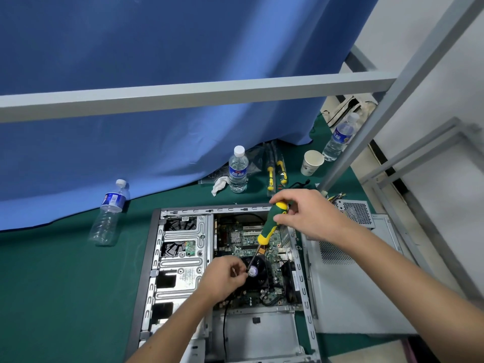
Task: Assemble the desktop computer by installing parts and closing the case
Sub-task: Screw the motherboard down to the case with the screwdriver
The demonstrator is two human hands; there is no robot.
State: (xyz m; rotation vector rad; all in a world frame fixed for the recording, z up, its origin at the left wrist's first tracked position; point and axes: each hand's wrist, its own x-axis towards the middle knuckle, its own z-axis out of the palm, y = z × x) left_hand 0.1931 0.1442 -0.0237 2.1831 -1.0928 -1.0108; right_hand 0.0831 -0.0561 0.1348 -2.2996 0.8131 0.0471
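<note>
An open desktop computer case [157,258] lies flat on the green table, its motherboard [248,238] and black CPU cooler fan [259,271] exposed. My right hand [311,213] grips the top of a green and yellow screwdriver [271,224], which slants down toward the fan. My left hand [225,277] pinches the screwdriver's shaft near its tip at the fan's left edge. Whether a screw sits at the tip is hidden by my fingers. The grey side panel [353,284] lies to the right of the case.
Water bottles stand at the left [110,213], the back middle [237,170] and the back right [339,137]. A paper cup [311,162], two packed yellow screwdrivers [275,171] and a crumpled tissue [220,184] lie behind the case. A grey frame bar [183,96] crosses overhead.
</note>
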